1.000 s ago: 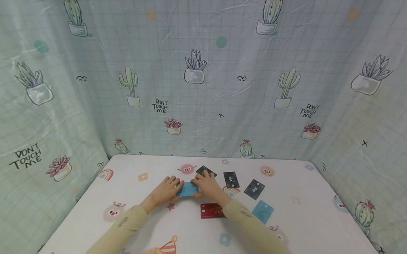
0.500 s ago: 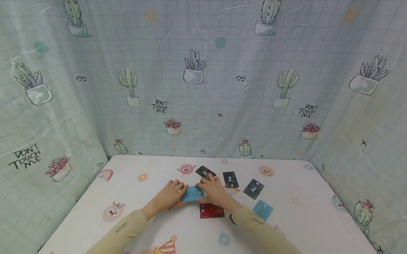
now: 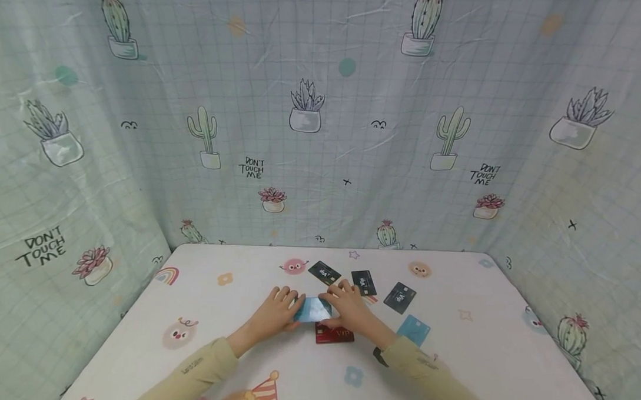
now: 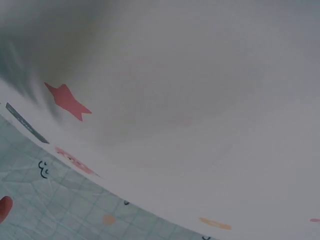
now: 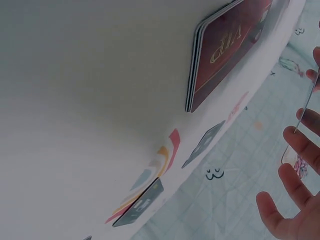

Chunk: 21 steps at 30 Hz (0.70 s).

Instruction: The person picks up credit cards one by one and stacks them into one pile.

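Observation:
Both hands grip a light blue card by its opposite short ends, thumbs on the near side. My left hand holds its left end; in the left wrist view just a fingertip shows at the edge. My right hand pinches the right end, and in the right wrist view its fingers appear beside the thin card edge. Just below the blue card lies a red VIP card, its upper edge partly covered. The right wrist view shows it as the top of a small stack.
Black VIP cards lie toward the back: one card beyond my right hand, a second card and a third card further right. Another blue card rests at the right. A dark card is mostly hidden under the right sleeve.
Both hands have moved right and slightly nearer with the blue card, bringing it over the red card's upper edge. The black card at the back is now uncovered.

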### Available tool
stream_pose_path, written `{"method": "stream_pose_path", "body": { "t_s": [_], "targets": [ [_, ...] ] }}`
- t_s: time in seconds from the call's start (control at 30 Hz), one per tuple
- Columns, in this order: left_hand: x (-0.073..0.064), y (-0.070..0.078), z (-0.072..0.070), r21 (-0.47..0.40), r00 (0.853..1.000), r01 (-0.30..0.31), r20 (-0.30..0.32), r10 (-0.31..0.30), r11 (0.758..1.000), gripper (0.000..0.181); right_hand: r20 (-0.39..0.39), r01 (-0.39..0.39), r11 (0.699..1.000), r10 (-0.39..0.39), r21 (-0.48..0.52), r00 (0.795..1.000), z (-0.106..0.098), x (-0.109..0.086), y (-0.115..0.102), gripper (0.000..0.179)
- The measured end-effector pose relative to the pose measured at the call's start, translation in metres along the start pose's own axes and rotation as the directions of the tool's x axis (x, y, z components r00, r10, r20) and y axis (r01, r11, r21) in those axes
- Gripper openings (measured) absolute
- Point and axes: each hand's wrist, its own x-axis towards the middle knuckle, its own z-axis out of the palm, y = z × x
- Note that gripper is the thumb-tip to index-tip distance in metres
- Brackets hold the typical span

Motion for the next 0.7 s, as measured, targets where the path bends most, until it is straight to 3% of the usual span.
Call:
{"method": "stream_pose_path", "body": {
  "t_s": [0.13,0.43,0.7],
  "targets": [
    [0.003,0.006,0.0,-0.023,1.0,-0.004,0.023,0.004,1.0,0.056,-0.036,0.005,1.0,-0.005,0.017,0.999,0.001,-0.011,0.004,0.057],
    [0.01,0.02,-0.004,-0.006,0.994,-0.092,0.052,0.092,0.996,0.051,-0.145,0.062,0.998,-0.06,0.008,0.988,0.004,-0.031,0.017,0.055],
    [0.017,0.026,-0.007,-0.049,0.992,-0.11,0.059,0.112,0.993,0.049,-0.134,0.066,0.998,-0.063,0.02,0.989,-0.002,-0.042,0.026,0.057]
  ]
}}
